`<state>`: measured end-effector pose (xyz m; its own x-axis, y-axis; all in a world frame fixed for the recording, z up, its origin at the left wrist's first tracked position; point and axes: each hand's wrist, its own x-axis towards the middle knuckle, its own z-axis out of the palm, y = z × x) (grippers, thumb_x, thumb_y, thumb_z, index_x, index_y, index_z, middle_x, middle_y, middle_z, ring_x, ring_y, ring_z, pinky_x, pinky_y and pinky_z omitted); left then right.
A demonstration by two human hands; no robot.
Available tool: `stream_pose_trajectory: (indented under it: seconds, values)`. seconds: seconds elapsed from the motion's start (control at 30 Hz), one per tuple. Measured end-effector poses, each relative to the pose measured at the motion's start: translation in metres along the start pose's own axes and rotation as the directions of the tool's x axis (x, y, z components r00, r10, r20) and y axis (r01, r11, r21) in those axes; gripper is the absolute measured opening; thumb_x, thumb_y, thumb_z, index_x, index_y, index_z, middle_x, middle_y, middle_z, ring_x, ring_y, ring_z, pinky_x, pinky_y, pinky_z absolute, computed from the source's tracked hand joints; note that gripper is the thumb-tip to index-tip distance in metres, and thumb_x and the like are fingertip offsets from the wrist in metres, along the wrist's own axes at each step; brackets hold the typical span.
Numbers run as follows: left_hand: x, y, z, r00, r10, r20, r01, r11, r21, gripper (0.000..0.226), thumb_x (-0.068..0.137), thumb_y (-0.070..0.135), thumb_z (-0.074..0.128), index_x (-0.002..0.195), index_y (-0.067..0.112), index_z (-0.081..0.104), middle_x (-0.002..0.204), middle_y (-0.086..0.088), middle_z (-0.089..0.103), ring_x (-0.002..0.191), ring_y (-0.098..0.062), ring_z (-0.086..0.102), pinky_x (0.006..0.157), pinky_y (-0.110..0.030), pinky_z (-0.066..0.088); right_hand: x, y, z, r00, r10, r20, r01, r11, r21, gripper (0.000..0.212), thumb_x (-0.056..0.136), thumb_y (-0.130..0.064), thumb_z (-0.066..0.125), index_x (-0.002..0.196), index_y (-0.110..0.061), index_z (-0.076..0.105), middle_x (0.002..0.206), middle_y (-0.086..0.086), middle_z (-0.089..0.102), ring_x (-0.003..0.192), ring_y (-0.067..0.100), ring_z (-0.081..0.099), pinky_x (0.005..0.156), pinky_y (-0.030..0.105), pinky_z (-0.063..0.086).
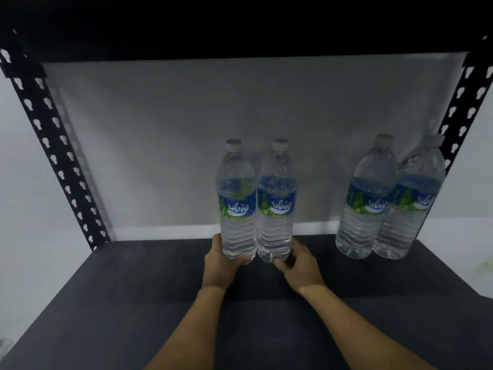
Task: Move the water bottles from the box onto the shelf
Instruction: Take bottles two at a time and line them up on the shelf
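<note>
Two clear water bottles with blue labels and white caps stand upright side by side at the middle of the dark shelf board [133, 289]. My left hand [221, 265] wraps the base of the left bottle [236, 201]. My right hand [300, 265] grips the base of the right bottle [277, 201]. Both bottles touch each other. Two more bottles [368, 198] [410, 206] stand together at the back right of the shelf, free of my hands. The box is out of view.
Black perforated uprights frame the shelf at the back left [53, 145] and back right [464, 102]. A black upper shelf [240, 25] hangs overhead. A pale wall [186, 129] lies behind.
</note>
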<state>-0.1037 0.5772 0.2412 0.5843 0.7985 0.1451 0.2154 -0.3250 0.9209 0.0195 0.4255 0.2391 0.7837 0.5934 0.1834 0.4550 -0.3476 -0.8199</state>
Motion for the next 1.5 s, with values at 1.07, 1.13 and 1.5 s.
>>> stream_pose_trajectory:
  seconds: [1.07, 1.13, 1.5]
  values:
    - [-0.242, -0.028, -0.068, 0.97, 0.169, 0.175, -0.239, 0.794, 0.559, 0.052, 0.103, 0.046, 0.033, 0.149, 0.023, 0.041, 0.16, 0.005, 0.033, 0.152, -0.009, 0.017, 0.124, -0.027, -0.002, -0.222, -0.007, 0.01, 0.996, -0.053, 0.068, 0.08, 0.861, -0.502, 0.046, 0.094, -0.035, 0.056, 0.133, -0.011, 0.056, 0.147, 0.01, 0.047, 0.143, 0.029, 0.03, 0.121, 0.048, 0.014]
    - [-0.253, -0.036, -0.082, 0.972, 0.192, 0.136, -0.235, 0.812, 0.534, 0.049, 0.102, 0.043, 0.037, 0.143, 0.021, 0.05, 0.155, 0.004, 0.043, 0.149, -0.008, 0.026, 0.125, -0.027, 0.004, -0.232, -0.012, 0.021, 0.994, -0.093, 0.059, 0.11, 0.863, -0.493, 0.047, 0.091, -0.039, 0.053, 0.128, -0.01, 0.061, 0.142, 0.012, 0.052, 0.139, 0.033, 0.036, 0.118, 0.053, 0.016]
    - [-0.324, -0.13, -0.218, 0.961, 0.01, -0.277, 0.116, 0.894, 0.434, 0.033, 0.094, 0.03, 0.057, 0.127, 0.024, 0.058, 0.127, 0.007, 0.06, 0.118, -0.014, 0.056, 0.1, -0.033, 0.046, -0.318, -0.077, 0.148, 0.888, -0.323, 0.328, 0.343, 0.939, -0.003, 0.05, 0.087, -0.042, 0.048, 0.124, -0.01, 0.06, 0.131, -0.003, 0.054, 0.126, 0.012, 0.043, 0.115, 0.023, 0.024]
